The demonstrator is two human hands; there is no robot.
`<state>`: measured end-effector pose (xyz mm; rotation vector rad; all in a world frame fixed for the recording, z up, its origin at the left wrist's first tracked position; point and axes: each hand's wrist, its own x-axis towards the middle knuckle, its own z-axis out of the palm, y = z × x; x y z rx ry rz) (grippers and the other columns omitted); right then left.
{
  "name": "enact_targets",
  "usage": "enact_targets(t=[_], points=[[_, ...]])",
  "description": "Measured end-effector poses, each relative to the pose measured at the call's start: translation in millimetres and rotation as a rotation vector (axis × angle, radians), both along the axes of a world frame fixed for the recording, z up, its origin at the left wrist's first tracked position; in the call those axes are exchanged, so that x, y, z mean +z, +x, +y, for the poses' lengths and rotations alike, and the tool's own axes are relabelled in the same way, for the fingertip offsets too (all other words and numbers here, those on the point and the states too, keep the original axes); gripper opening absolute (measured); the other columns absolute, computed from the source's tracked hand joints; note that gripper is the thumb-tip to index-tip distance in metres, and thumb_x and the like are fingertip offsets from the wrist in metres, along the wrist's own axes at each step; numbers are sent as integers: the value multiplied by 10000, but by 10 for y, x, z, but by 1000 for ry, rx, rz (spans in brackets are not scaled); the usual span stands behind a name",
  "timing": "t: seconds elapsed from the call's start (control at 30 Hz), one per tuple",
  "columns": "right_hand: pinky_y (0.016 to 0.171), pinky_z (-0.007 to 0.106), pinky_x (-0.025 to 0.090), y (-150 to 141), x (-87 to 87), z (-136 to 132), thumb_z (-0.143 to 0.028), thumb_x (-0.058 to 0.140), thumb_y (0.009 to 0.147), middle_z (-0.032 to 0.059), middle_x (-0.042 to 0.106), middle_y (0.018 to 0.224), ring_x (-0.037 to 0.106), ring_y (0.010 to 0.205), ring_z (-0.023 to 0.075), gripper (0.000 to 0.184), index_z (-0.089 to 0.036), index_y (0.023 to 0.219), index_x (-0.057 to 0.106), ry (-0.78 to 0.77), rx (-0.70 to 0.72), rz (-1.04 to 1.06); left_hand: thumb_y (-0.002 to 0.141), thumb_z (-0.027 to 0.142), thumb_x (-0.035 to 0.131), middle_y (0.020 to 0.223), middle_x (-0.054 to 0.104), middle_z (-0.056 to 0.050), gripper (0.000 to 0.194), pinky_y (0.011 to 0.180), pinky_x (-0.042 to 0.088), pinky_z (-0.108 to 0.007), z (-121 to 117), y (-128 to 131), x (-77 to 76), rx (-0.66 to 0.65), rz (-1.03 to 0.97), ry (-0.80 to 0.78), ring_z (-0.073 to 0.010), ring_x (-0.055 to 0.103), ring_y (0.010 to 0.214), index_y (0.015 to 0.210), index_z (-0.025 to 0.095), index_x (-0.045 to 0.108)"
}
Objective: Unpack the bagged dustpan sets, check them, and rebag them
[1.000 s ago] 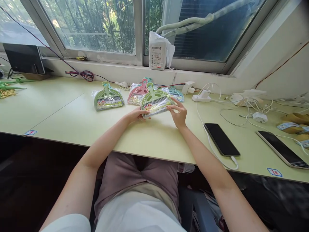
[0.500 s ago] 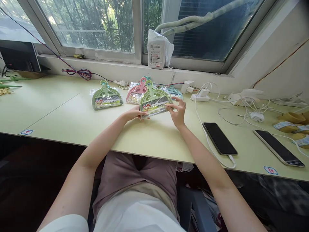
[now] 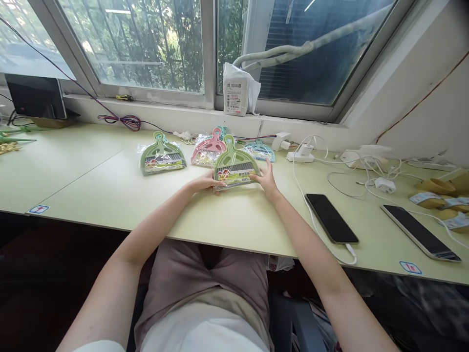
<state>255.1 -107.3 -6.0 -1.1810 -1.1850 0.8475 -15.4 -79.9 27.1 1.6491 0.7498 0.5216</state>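
Note:
Both hands hold a green mini dustpan and brush set (image 3: 236,161) in clear plastic wrap, handle pointing away from me. My left hand (image 3: 205,182) grips its lower left corner, thumb in front and fingers behind. At the lower right side, my right hand (image 3: 267,181) pinches the edge. Behind the held set, partly covered by it, lie a pink dustpan set (image 3: 208,149) and a blue dustpan set (image 3: 259,149). To the left rests another green dustpan set (image 3: 163,155), wrapped as well.
On the right of the table (image 3: 227,220) lie a charging phone (image 3: 331,217), a second phone-like device (image 3: 419,232), tangled white cables and yellow rolled items (image 3: 439,193). A dark screen (image 3: 36,97) stands far left. A bagged white box (image 3: 237,93) sits on the sill.
My right-hand fingers have shifted from the front of the package to its right edge. The held dustpan set sits a bit more upright. The camera view has tipped slightly upward.

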Motion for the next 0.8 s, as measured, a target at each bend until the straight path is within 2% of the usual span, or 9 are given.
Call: enact_targets(t=[0.1, 0.17, 0.23, 0.4, 0.67, 0.73, 0.8], points=[[721, 346, 613, -4, 6, -16, -318, 839, 611, 71, 743, 987, 710, 823, 199, 558, -198, 1127, 667, -154, 189, 165, 702, 364, 820, 813, 736, -118, 494, 406, 370, -178, -43, -7, 54, -6, 57, 27, -146, 665, 536, 1054, 108, 586], [707, 334, 616, -28, 22, -43, -335, 850, 610, 73, 749, 920, 716, 795, 200, 409, -170, 951, 695, -170, 234, 223, 692, 379, 828, 796, 733, -112, 506, 416, 386, -188, -65, -9, 89, -12, 51, 25, -147, 659, 529, 1043, 107, 584], [716, 331, 621, -54, 42, -66, -349, 851, 634, 65, 751, 875, 719, 782, 194, 348, -169, 884, 690, -164, 215, 265, 696, 399, 822, 801, 734, -106, 521, 428, 402, -197, -73, -11, 114, -17, 47, 31, -150, 662, 538, 1056, 109, 583], [706, 295, 622, -83, 87, -80, -313, 807, 722, 45, 747, 817, 716, 748, 168, 242, -163, 861, 678, -196, 169, 300, 722, 454, 780, 841, 745, -108, 541, 424, 388, -194, -58, -7, 118, -26, 96, 61, -163, 681, 574, 1104, 125, 582], [710, 301, 634, -132, 127, -76, -152, 709, 786, 14, 724, 754, 700, 705, 145, 73, -167, 825, 648, -207, 39, 390, 798, 541, 688, 829, 738, -105, 623, 445, 428, -230, -111, 119, 48, 119, 30, 65, -158, 644, 517, 1244, 147, 503], [740, 325, 637, -125, 135, -63, -128, 675, 803, 7, 717, 745, 699, 712, 147, 60, -171, 815, 634, -199, -24, 432, 846, 599, 600, 914, 738, -117, 644, 455, 438, -214, -132, 145, 52, 152, -30, 75, -157, 666, 569, 1304, 171, 452], [764, 337, 638, -93, 138, -44, -108, 653, 811, 5, 711, 745, 698, 725, 148, 71, -172, 811, 622, -192, -101, 478, 865, 622, 551, 1078, 714, -151, 671, 509, 491, -216, -151, 163, 65, 132, -98, 65, -178, 709, 711, 1368, 201, 408]])
